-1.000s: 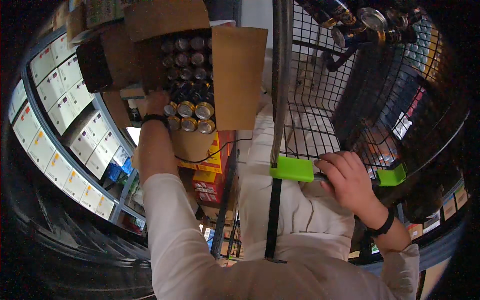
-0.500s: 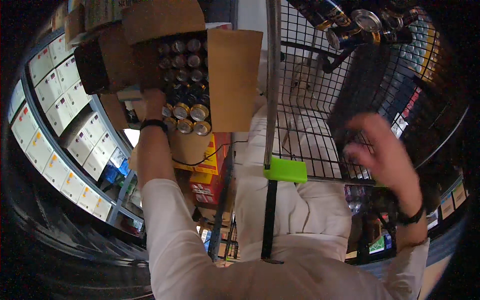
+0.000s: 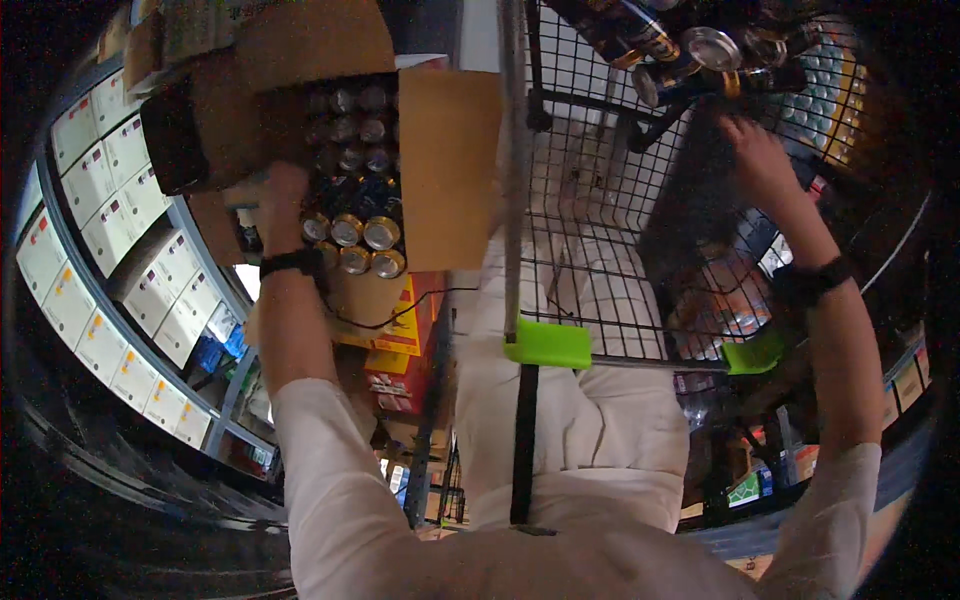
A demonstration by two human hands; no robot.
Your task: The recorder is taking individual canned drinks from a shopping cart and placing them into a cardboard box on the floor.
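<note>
left hand (image 3: 280, 200) steadied the open cardboard box (image 3: 300, 120) of cans; right hand (image 3: 760, 150) reached up-right to loose cans (image 3: 690, 50) atop the cart; its grip unclear.

Open cardboard box (image 3: 300, 110), flaps splayed, at 11 o'clock; rows of upright cans (image 3: 350, 225) inside, gold tops showing. More cans (image 3: 690, 45) lie tilted in wire cart (image 3: 600, 200), 1 o'clock.
</note>
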